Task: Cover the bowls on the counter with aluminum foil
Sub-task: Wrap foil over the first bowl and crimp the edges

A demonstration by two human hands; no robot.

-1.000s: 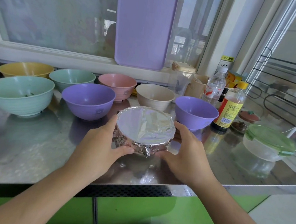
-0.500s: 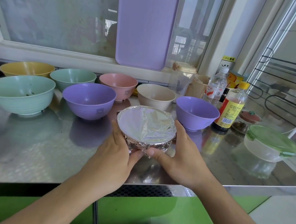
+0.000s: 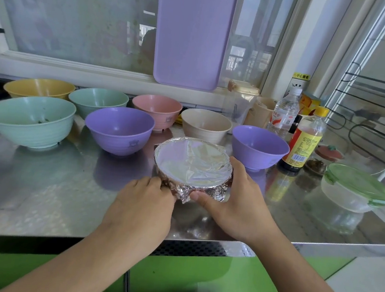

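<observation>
A foil-covered bowl (image 3: pixel 193 163) stands on the steel counter (image 3: pixel 41 190) near its front edge. My left hand (image 3: pixel 145 202) pinches the crumpled foil at the bowl's front left side, fingers curled. My right hand (image 3: pixel 235 201) curls round the right side, thumb pressing the foil at the front. Behind stand several uncovered bowls: a large mint one (image 3: pixel 28 119), yellow (image 3: pixel 39 87), smaller mint (image 3: pixel 98 101), purple (image 3: pixel 119 129), pink (image 3: pixel 156 110), beige (image 3: pixel 205 124) and a second purple one (image 3: pixel 259 146).
A lilac board (image 3: pixel 194 34) leans on the window. At the right stand a water bottle (image 3: pixel 284 112), a yellow-capped sauce bottle (image 3: pixel 305 139) and a green-lidded clear container (image 3: pixel 354 189). A wire rack (image 3: pixel 374 130) sits at the far right. Green cabinet fronts lie below the counter edge.
My left hand has slid from the bowl's left side round to its front, and its fingers have curled onto the foil. My right hand has stayed at the right side.
</observation>
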